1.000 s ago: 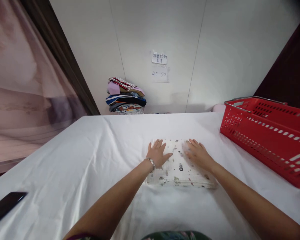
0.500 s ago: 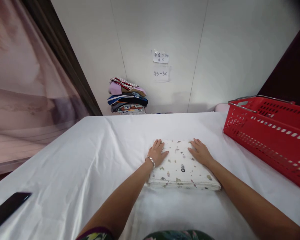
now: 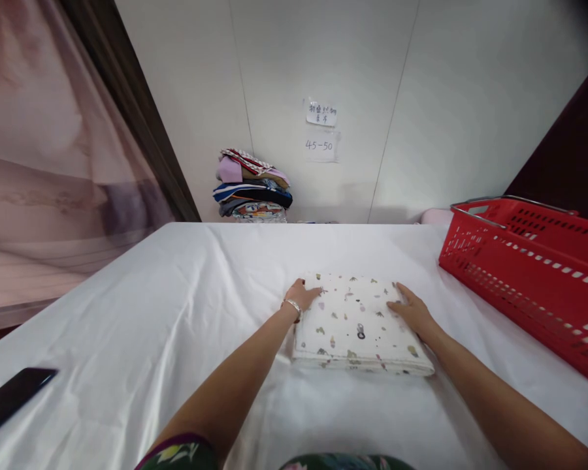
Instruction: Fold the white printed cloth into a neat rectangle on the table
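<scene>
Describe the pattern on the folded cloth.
The folded cloth is white with small scattered green, grey and black motifs, best seen in the head view.

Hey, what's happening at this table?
A person has both bare hands on a folded, patterned white cloth lying on the white-covered table. The left hand is at its left edge and the right hand at its right, each with the thumb on top. A red basket stands to the right, and a pile of fabrics sits beyond the far edge.
</scene>
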Motion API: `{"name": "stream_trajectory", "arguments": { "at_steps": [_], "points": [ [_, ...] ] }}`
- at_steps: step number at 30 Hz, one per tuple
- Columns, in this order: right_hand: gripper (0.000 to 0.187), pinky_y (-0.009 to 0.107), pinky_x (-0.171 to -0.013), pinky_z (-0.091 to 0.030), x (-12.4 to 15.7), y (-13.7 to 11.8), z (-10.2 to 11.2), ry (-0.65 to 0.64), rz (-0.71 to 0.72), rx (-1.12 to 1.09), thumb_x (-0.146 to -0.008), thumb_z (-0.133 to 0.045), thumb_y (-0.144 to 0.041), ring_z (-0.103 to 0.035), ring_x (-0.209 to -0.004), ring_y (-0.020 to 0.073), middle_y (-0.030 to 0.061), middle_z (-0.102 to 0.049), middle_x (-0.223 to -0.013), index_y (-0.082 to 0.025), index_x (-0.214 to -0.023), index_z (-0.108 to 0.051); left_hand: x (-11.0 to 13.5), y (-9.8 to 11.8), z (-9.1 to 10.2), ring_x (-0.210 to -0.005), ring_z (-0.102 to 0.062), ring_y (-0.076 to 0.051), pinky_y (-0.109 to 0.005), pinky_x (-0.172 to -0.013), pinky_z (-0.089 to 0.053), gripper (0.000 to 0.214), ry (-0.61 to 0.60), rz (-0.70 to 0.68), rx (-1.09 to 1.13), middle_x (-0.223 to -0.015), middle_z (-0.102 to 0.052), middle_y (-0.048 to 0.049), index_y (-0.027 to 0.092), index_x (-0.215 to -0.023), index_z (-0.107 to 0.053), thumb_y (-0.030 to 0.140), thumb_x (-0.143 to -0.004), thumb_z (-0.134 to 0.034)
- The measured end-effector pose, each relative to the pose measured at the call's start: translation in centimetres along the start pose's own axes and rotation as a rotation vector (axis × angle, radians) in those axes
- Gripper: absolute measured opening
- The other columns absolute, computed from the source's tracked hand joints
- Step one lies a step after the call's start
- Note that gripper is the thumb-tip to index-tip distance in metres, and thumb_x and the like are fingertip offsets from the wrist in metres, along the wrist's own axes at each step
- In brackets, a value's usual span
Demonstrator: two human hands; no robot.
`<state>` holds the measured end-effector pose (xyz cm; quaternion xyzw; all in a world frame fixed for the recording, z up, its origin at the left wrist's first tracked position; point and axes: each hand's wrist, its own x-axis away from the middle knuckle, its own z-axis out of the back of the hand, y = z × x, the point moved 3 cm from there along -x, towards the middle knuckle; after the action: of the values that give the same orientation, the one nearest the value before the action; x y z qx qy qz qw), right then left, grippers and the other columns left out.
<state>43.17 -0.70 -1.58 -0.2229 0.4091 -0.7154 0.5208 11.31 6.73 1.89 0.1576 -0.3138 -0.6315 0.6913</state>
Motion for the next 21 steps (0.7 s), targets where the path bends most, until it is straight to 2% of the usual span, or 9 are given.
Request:
{"name": "stream_trajectory", "arguments": {
  "at_steps": [2, 5, 7, 9, 12, 15, 17, 21],
  "points": [
    [0.066, 0.046, -0.094, -0.039, -0.5, -1.2, -0.1, 0.012, -0.001, -0.022, -0.067, -0.061, -0.038, -0.052, -0.11, 0.0303, 0.0104, -0.055, -0.123, -0.019, -0.128, -0.046, -0.4, 0.0, 0.9, -0.104, -0.056, -0.025, -0.029, -0.08, -0.043, 0.064, 0.059, -0.045, 0.042, -0.115, -0.059, -0.0132, 0.017, -0.118, -0.046, 0.056, -0.069, -0.059],
    [0.065, 0.044, -0.095, -0.039, -2.3, -3.8, -0.9, 0.017, 0.081, -0.026, -0.068, -0.059, -0.039, -0.05, -0.113, 0.0295, 0.009, -0.051, -0.127, -0.021, -0.129, -0.044, -1.7, 0.0, 3.1, -0.105, -0.055, -0.023, -0.028, -0.083, -0.042, 0.064, 0.172, -0.064, 0.065, -0.117, -0.058, -0.0126, 0.017, -0.122, -0.043, 0.053, -0.071, -0.058],
    [0.065, 0.041, -0.096, -0.038, -4.1, -5.4, -2.2, 0.023, 0.15, 0.017, -0.071, -0.056, -0.04, -0.047, -0.116, 0.0279, 0.0082, -0.047, -0.131, -0.021, -0.131, -0.041, -2.9, -0.2, 4.7, -0.106, -0.055, -0.023, -0.028, -0.085, -0.042, 0.066, 0.226, -0.036, 0.062, -0.118, -0.057, -0.0134, 0.015, -0.124, -0.041, 0.053, -0.072, -0.058],
    [0.065, 0.039, -0.1, -0.033, -5.8, -6.6, -4.0, -0.002, 0.214, 0.166, -0.076, -0.051, -0.04, -0.039, -0.122, 0.0265, 0.0086, -0.041, -0.136, -0.019, -0.135, -0.035, -4.2, -0.8, 5.6, -0.108, -0.053, -0.024, -0.029, -0.085, -0.041, 0.07, 0.237, 0.01, 0.045, -0.12, -0.055, -0.0142, 0.015, -0.127, -0.037, 0.054, -0.072, -0.056],
    [0.058, 0.039, -0.102, -0.03, -7.7, -7.1, -6.9, -0.124, 0.261, 0.401, -0.08, -0.045, -0.036, -0.034, -0.126, 0.0265, 0.0108, -0.041, -0.136, -0.015, -0.134, -0.037, -5.2, -2.1, 5.4, -0.112, -0.05, -0.026, -0.032, -0.087, -0.04, 0.076, 0.191, 0.076, 0.006, -0.124, -0.051, -0.0163, 0.014, -0.131, -0.031, 0.053, -0.072, -0.057],
    [0.052, 0.039, -0.1, -0.031, -8.2, -6.5, -8.2, -0.2, 0.256, 0.447, -0.082, -0.042, -0.036, -0.038, -0.123, 0.027, 0.012, -0.046, -0.131, -0.014, -0.129, -0.044, -5.0, -3.4, 4.4, -0.115, -0.047, -0.026, -0.033, -0.089, -0.039, 0.073, 0.164, 0.067, -0.015, -0.127, -0.049, -0.0147, 0.016, -0.131, -0.031, 0.05, -0.072, -0.058],
    [0.052, 0.038, -0.101, -0.031, -7.9, -5.8, -7.9, -0.22, 0.248, 0.459, -0.083, -0.04, -0.037, -0.037, -0.124, 0.0267, 0.0122, -0.044, -0.133, -0.013, -0.129, -0.044, -4.3, -3.8, 3.9, -0.114, -0.047, -0.025, -0.032, -0.091, -0.038, 0.071, 0.171, 0.012, -0.023, -0.128, -0.048, -0.013, 0.017, -0.131, -0.032, 0.048, -0.073, -0.058],
    [0.051, 0.041, -0.102, -0.029, -5.6, -5.4, -5.9, -0.2, 0.276, 0.484, -0.081, -0.043, -0.039, -0.034, -0.126, 0.0284, 0.0104, -0.039, -0.137, -0.017, -0.126, -0.048, -1.9, -4.6, 3.9, -0.107, -0.052, -0.022, -0.029, -0.088, -0.042, 0.066, 0.188, -0.109, 0.005, -0.131, -0.043, -0.0094, 0.02, -0.13, -0.036, 0.043, -0.073, -0.059]
  ]
}}
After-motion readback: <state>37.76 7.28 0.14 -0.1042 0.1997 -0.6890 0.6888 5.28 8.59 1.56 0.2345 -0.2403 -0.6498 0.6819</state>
